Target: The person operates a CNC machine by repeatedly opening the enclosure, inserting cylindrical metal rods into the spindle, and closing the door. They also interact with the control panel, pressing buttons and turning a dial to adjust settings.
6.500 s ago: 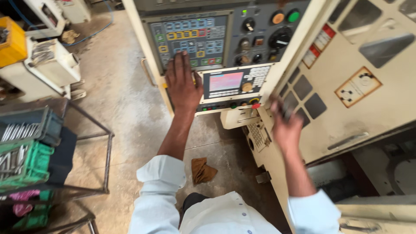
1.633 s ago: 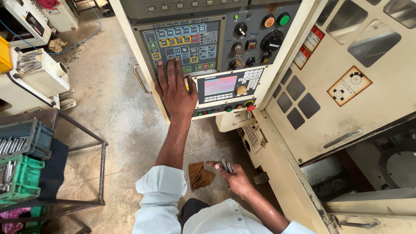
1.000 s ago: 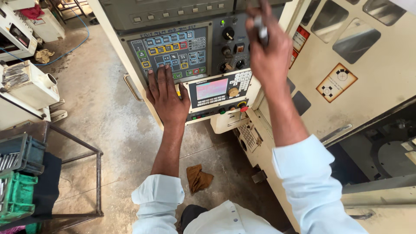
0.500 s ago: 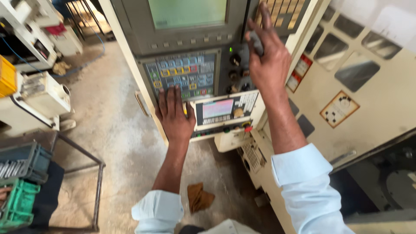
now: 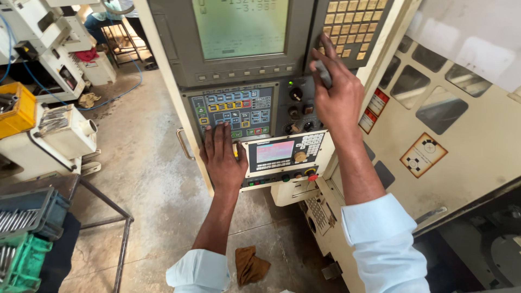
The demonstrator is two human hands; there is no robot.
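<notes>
Gripping a half-hidden grey tool [image 5: 324, 73], right hand [image 5: 336, 92].

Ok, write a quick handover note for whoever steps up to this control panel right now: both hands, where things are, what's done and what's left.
Left hand: flat on the lower button panel, fingers spread over the bottom keys.
Right hand: raised to the upper keypad, holding a small grey object against it; I can't tell what the object is.
The screen is lit, and so is the small display.
A brown rag lies on the floor.
Done: nothing that can be confirmed. Left: the keying at both panels appears to be in progress.
</notes>
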